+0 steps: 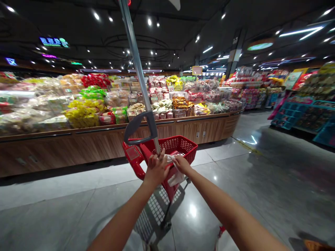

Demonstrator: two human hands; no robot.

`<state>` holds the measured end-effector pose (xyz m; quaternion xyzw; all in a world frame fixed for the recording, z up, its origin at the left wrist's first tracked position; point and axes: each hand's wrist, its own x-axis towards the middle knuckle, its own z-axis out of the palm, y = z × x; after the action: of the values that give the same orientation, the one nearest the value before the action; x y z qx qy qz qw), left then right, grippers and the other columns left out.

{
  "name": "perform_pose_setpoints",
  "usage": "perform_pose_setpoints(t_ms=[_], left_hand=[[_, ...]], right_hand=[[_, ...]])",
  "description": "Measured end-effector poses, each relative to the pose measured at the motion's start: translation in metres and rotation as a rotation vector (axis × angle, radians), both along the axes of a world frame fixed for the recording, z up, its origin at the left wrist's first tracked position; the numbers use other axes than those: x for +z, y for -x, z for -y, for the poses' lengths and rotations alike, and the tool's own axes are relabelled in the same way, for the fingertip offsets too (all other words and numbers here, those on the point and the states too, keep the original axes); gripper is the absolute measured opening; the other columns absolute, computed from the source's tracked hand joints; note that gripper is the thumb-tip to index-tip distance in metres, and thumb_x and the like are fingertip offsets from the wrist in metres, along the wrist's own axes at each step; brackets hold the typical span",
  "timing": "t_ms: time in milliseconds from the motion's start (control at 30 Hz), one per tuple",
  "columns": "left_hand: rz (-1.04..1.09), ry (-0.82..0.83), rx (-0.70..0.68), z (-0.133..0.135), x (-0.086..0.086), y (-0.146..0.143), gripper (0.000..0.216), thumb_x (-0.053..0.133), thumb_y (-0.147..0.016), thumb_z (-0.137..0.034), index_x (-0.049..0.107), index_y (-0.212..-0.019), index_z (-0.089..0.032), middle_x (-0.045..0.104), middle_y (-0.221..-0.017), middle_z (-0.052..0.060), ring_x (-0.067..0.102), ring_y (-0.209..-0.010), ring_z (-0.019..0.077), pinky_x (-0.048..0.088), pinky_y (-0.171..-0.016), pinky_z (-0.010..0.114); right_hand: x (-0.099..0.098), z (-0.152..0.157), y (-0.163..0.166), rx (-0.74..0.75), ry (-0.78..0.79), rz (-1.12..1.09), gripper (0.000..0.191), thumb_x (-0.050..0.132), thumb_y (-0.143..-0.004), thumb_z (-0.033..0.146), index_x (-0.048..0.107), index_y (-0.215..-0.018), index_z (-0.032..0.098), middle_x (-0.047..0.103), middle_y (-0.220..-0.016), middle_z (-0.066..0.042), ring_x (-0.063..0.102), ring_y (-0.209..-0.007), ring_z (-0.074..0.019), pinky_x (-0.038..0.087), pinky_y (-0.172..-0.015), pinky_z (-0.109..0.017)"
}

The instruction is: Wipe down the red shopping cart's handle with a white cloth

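Observation:
A red plastic shopping cart (184, 142) with perforated basket walls stands in front of me. From the cart's near side rises a slanting metal pole (140, 75) with a grey loop handle (127, 134) partway up. My left hand (156, 169) is at the pole's low end, its bent fingers on either side of the metal. Just right of it, my right hand (182, 165) pinches a crumpled white cloth or thin bag (176, 178). The white piece stretches toward my left hand and hangs over the cart's near side. My left fingertips are partly hidden.
Behind the cart runs a long wooden display counter (167, 130) heaped with packaged goods (86, 113). Blue display racks (290, 115) stand at the right. Shiny grey floor tiles (235, 195) lie around the cart, with a wheel (166, 223) near me.

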<state>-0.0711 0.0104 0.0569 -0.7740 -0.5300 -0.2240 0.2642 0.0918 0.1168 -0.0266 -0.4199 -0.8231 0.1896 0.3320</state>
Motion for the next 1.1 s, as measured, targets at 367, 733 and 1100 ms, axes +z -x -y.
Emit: perform_pose_setpoints(t_ms=[367,733,1100], left_hand=[[-0.095,-0.007,0.026,-0.017,-0.007,0.044,0.063,0.053,-0.085,-0.047,0.036,-0.143,-0.028,0.026,-0.154,0.006,0.041,-0.123,0.0321,0.025,-0.106,0.048],[0.125,-0.134,0.081,-0.042,-0.014,0.071,0.093,0.054,-0.084,-0.050,-0.002,-0.150,-0.017,0.006,-0.155,0.022,0.009,-0.142,0.0364,0.016,-0.111,0.058],[0.088,-0.148,0.003,-0.048,-0.016,0.084,0.093,0.054,-0.086,-0.047,-0.008,-0.149,-0.016,-0.007,-0.155,0.018,0.000,-0.143,0.0343,0.016,-0.114,0.055]], right_hand=[[0.023,0.036,0.044,0.200,-0.120,-0.166,0.042,0.033,-0.097,0.037,0.040,-0.136,0.023,0.048,-0.133,-0.008,0.045,-0.121,-0.0199,0.036,-0.102,-0.037],[0.012,0.001,0.019,0.129,-0.028,0.168,0.023,0.045,-0.094,0.032,0.061,-0.104,0.018,0.059,-0.102,-0.007,0.055,-0.093,-0.0188,0.044,-0.085,-0.032],[0.019,0.020,0.065,0.259,-0.119,0.066,0.024,0.050,-0.091,0.025,0.060,-0.112,0.021,0.059,-0.112,-0.006,0.055,-0.101,-0.0177,0.044,-0.089,-0.029]])
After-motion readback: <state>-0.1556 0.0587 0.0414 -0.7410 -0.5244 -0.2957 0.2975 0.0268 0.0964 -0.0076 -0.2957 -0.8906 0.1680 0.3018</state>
